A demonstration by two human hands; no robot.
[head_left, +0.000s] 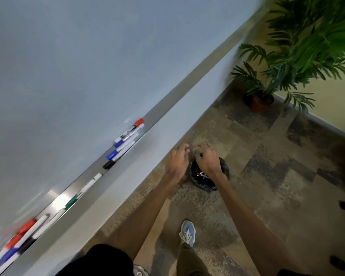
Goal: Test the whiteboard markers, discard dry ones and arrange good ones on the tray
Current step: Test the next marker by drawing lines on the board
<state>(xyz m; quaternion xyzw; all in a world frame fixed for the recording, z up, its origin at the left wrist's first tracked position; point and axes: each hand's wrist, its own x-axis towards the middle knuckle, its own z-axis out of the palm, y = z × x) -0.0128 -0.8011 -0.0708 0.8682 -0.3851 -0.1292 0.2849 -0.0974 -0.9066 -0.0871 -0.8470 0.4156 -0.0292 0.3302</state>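
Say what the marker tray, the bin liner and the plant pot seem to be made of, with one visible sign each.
Tray: probably metal, brushed aluminium or steel; silver-grey with a bright glare patch.
Liner: thin black plastic film, glossy and crumpled.
Pot: reddish brown and matt, perhaps terracotta, though coloured plastic is possible.

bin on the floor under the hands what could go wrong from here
1. The bin is small and partly hidden under the right hand, with the left hand beside it. A marker let go from up here may miss and land on the carpet.
2. On the tray a row of markers and a blurred heap lie apart. Tested and untested ones could get mixed.
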